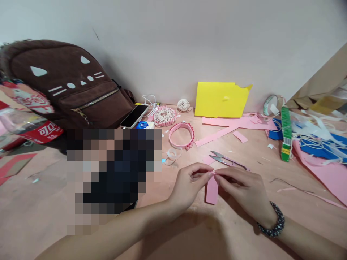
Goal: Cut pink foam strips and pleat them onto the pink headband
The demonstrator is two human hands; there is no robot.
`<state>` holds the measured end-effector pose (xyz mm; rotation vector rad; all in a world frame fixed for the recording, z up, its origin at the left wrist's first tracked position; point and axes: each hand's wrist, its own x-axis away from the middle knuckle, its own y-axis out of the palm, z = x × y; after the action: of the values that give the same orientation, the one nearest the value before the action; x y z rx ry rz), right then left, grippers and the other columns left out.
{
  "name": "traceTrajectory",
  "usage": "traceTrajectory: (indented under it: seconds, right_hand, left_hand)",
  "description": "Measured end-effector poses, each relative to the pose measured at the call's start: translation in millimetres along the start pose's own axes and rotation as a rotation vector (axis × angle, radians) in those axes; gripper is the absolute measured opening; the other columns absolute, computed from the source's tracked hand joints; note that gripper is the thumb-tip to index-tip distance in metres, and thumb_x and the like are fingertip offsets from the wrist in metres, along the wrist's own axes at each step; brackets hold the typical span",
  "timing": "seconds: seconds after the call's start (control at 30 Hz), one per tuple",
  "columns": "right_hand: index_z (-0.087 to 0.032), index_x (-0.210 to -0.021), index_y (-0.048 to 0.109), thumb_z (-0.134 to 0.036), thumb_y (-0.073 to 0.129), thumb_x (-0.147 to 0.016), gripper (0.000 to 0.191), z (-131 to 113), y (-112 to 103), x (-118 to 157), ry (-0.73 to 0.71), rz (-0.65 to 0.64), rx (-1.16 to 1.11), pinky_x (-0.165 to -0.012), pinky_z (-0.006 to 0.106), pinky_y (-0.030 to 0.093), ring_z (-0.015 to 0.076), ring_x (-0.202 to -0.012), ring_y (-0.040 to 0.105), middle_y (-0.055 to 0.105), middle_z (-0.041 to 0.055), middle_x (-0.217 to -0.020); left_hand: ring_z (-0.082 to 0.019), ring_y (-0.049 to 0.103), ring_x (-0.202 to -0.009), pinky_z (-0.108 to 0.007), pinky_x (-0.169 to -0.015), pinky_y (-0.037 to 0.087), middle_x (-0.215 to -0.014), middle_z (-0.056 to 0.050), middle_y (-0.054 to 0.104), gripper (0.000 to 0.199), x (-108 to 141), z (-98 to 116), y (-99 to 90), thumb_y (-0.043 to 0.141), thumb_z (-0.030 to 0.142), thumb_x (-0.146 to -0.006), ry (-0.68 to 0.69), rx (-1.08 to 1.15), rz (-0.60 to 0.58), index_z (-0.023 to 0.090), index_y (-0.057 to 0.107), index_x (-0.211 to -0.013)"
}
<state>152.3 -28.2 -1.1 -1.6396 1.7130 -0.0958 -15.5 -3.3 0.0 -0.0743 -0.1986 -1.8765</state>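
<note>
Two hands (pixel 188 186) (pixel 241 189) pinching pink paper strip (pixel 211 191), brown backpack (pixel 62 83)

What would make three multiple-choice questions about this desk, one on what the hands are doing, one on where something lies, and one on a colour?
1. What are the left hand and right hand doing with the paper strip?
A) Pinching its top end
B) Cutting it
C) Not touching it

2. Where do the scissors lie?
A) On the backpack
B) On the table just beyond the hands
C) On the yellow card

3. What colour is the paper strip?
A) Blue
B) Yellow
C) Pink

Answers:
1 A, the fingers of both hands meet at its top.
2 B, they lie just past the fingertips.
3 C, it shows pink below the fingers.
</note>
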Motion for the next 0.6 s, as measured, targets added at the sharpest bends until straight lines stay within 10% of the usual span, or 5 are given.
traceTrajectory:
  seconds: [0.6]
  right_hand:
    - [-0.019, -0.116, 0.059, -0.019, 0.051, -0.092, 0.026, 23, -4, 7, -0.475, -0.135, 0.381, -0.075, 0.032, 0.058, 0.0197, -0.089, 0.070, 0.073, 0.0085, -0.101]
  left_hand:
    - [-0.017, 0.067, -0.086, -0.025, -0.079, 0.052, -0.090, -0.005, 0.073, 0.013, -1, -2, -1.6, 0.067, 0.024, -0.079, -0.017, 0.000, -0.015, 0.017, 0.072, -0.089]
